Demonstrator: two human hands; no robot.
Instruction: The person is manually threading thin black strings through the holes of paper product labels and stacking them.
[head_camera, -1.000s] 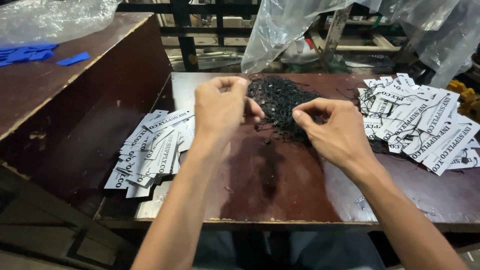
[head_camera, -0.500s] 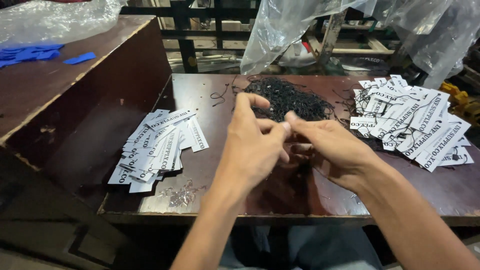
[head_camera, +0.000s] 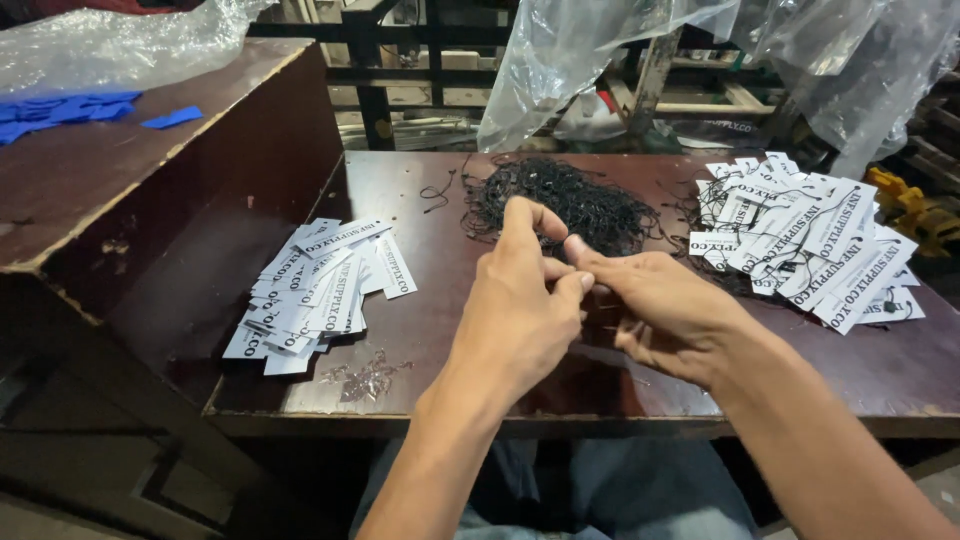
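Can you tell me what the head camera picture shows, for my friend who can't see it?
Two bare hands, left hand and right hand, meet fingertip to fingertip over a dark wooden table. Behind them lies a tangle of black strings, with white paper tags piled on either side.

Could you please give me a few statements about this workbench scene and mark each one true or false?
1. Both hands, left hand and right hand, meet above the table. True.
2. The black string pile lies beyond the hands. True.
3. The white tags lie in one pile only. False: a second tag pile lies on the right.
4. The blue pieces lie among the strings. False: they lie on the raised surface at left.
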